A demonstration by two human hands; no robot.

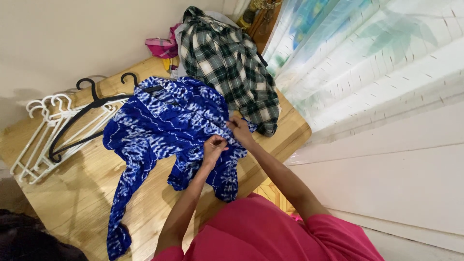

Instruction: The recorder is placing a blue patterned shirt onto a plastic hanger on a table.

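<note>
A: So, both hands are on the blue-and-white tie-dye patterned shirt (164, 128), which lies spread across the light wooden table (82, 193), one long sleeve trailing toward the near edge.

B: How are the hands set?

A: The left hand (214, 146) is curled tight, pinching a bit of the front edge of the cloth. The right hand (238, 128) sits just beside it, fingers closed on the same strip of fabric.

B: What could go wrong?

A: I'd judge the shirt could slide. Its lower part already hangs over the table's edge near the person's pink top (270, 232), and a tug might drag the rest after it. The black plastic hanger (92, 113) is partly under the collar end, so pulled cloth might snag on it and shift the white plastic hangers (46, 130) next to it.

B: Anything hard to make out?

A: What the fingertips actually hold, a button or just a fold, is too small to tell. The green-and-white plaid flannel shirt (227, 65) covers whatever lies under it, and the pink bundle (163, 46) behind it is unclear. A dark shape (29, 239) at the lower left is cut off.
</note>
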